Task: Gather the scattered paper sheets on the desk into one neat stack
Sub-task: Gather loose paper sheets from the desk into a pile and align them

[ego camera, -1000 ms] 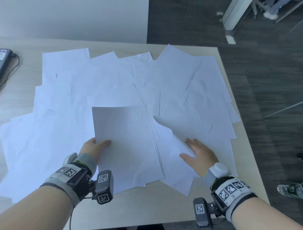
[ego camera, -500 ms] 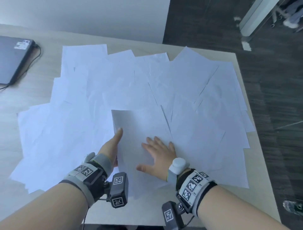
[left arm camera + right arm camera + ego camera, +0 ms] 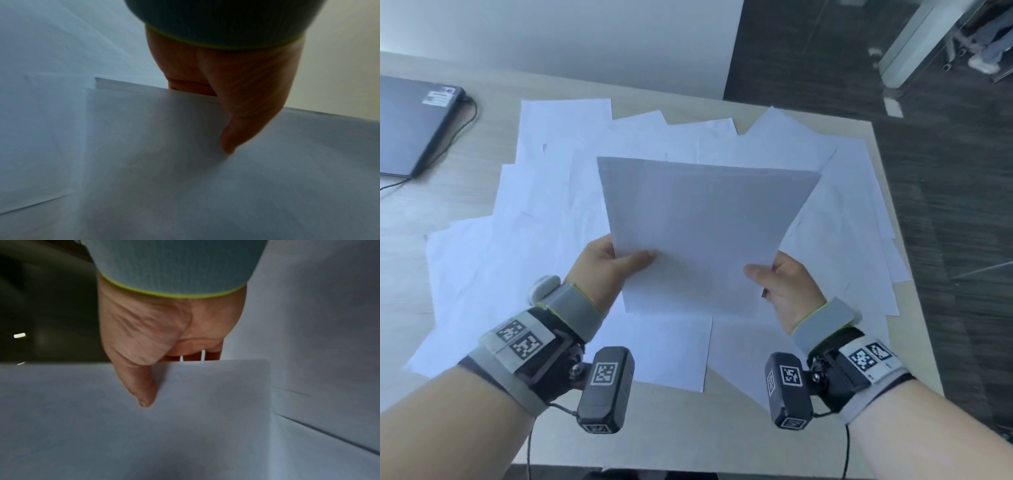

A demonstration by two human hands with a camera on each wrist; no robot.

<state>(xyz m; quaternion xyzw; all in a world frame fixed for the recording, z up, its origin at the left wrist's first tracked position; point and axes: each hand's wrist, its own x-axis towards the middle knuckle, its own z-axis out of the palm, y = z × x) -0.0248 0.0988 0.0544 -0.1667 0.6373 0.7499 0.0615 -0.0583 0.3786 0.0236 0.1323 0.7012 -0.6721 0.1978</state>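
Both hands lift a paper bundle (image 3: 698,233) above the desk (image 3: 664,421).
Left hand (image 3: 607,263) and right hand (image 3: 786,286) pinch its near edge — thumbs on top, fingers beneath — scattered sheets (image 3: 524,246) below.

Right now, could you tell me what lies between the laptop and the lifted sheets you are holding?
In the head view, bare desk next to the laptop, then scattered sheets lying flat, reaching under the lifted sheets.

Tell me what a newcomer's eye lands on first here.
First, the small stack of sheets held up above the desk's middle, the left hand and right hand pinching its near corners. Beneath it, loose white sheets blanket most of the desk. A closed laptop lies far left.
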